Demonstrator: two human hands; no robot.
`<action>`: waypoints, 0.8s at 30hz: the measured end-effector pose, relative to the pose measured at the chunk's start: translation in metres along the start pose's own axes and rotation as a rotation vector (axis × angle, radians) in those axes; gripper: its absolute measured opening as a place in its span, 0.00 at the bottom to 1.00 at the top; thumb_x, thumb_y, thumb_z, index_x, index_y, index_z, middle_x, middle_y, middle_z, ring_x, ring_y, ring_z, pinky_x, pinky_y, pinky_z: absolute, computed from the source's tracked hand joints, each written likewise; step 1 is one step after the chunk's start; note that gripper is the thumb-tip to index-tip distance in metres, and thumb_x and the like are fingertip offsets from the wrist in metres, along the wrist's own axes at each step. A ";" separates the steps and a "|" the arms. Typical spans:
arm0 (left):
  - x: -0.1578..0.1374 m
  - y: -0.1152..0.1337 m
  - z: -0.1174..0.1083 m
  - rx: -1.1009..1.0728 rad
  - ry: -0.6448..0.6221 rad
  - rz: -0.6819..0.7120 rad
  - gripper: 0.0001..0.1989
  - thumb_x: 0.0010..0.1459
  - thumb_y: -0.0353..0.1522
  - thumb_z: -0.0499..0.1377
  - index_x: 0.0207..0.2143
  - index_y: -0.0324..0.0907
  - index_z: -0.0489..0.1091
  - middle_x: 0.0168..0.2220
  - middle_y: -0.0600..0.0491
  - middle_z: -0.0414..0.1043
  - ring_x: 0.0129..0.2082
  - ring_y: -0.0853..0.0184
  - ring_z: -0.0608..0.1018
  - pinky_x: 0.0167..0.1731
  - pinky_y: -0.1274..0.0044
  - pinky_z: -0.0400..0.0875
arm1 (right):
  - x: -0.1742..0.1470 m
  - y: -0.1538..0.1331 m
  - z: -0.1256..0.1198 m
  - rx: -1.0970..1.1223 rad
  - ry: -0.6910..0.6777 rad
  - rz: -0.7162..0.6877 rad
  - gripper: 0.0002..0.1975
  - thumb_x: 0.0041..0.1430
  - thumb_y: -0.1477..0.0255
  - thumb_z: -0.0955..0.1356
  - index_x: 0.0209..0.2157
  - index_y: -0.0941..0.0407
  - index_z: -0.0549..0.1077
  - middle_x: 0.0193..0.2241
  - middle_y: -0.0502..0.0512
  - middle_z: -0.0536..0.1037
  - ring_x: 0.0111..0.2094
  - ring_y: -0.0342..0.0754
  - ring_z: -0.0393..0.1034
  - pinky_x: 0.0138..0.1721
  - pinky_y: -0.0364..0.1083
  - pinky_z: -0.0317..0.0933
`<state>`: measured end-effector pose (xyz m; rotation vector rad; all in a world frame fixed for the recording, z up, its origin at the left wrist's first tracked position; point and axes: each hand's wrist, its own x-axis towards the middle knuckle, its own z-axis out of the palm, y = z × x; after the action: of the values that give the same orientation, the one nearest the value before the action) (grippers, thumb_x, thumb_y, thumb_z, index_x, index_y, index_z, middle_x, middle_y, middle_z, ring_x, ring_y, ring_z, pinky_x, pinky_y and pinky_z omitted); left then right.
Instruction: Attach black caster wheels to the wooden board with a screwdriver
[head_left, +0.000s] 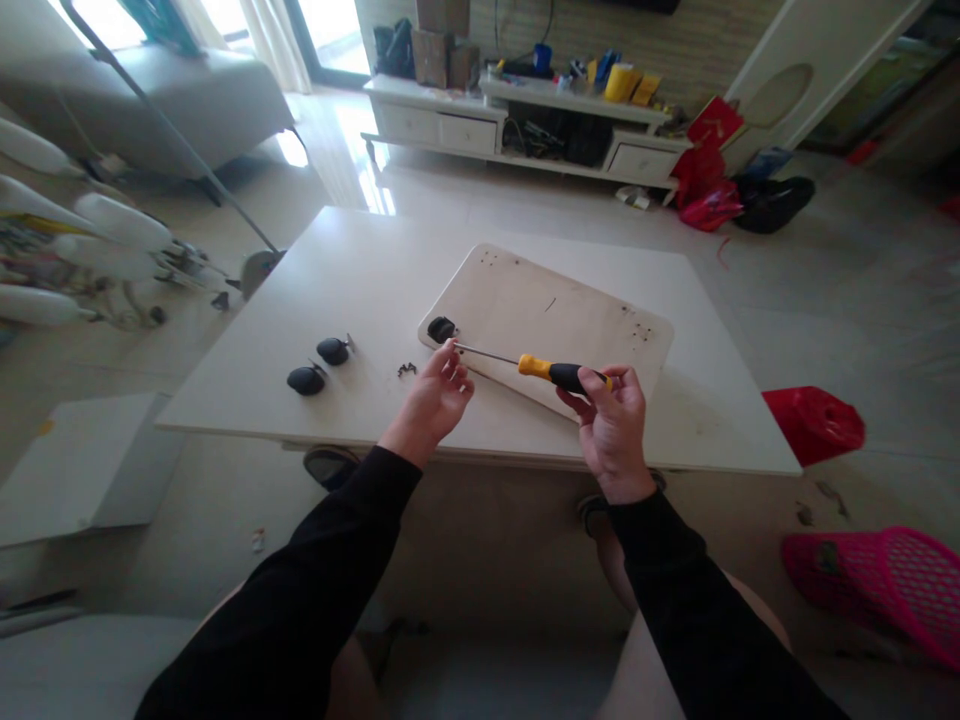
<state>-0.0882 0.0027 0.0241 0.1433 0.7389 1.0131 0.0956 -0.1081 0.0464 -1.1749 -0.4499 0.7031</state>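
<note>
My right hand (613, 425) is closed around the black and yellow handle of a screwdriver (536, 367), whose shaft points left. At its tip, my left hand (439, 395) has thumb and finger pinched together; whatever lies between them is too small to make out. Beneath both hands is a cream board (525, 300) with rounded corners and groups of small holes. One black caster (441, 329) sits on the board's left corner, just beyond my left fingertips. Several dark screws (406, 369) lie left of that hand. Farther left rest two more casters, one (334, 350) behind the other (306, 380).
The white table (247, 390) carries all of this; its front edge runs close to my legs. A red bag (814, 425) and a pink basket (877, 590) stand on the floor at right. A low white cabinet (469, 135) stands at the back.
</note>
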 end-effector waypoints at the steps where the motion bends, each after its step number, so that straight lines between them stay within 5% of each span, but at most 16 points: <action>1: 0.001 0.000 -0.001 0.021 0.000 0.002 0.10 0.56 0.28 0.75 0.34 0.43 0.77 0.29 0.60 0.70 0.24 0.78 0.69 0.26 0.81 0.63 | 0.001 0.000 -0.001 0.001 0.006 0.000 0.31 0.40 0.58 0.85 0.34 0.51 0.65 0.34 0.41 0.70 0.36 0.39 0.77 0.34 0.42 0.82; 14: 0.001 -0.013 0.005 0.266 0.036 -0.054 0.08 0.53 0.28 0.73 0.35 0.41 0.79 0.29 0.58 0.70 0.25 0.76 0.69 0.26 0.79 0.63 | 0.011 -0.007 -0.035 0.015 0.059 -0.007 0.31 0.37 0.59 0.86 0.36 0.52 0.69 0.33 0.41 0.75 0.36 0.43 0.81 0.33 0.44 0.82; 24: -0.001 -0.036 0.017 0.412 -0.038 -0.128 0.12 0.51 0.30 0.73 0.39 0.42 0.78 0.33 0.56 0.74 0.27 0.73 0.74 0.28 0.78 0.64 | 0.039 -0.029 -0.073 -0.005 0.217 -0.209 0.27 0.42 0.62 0.84 0.37 0.51 0.69 0.35 0.41 0.76 0.36 0.44 0.81 0.34 0.48 0.82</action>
<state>-0.0526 -0.0138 0.0218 0.4652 0.9036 0.7253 0.1795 -0.1363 0.0480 -1.1750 -0.3847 0.3890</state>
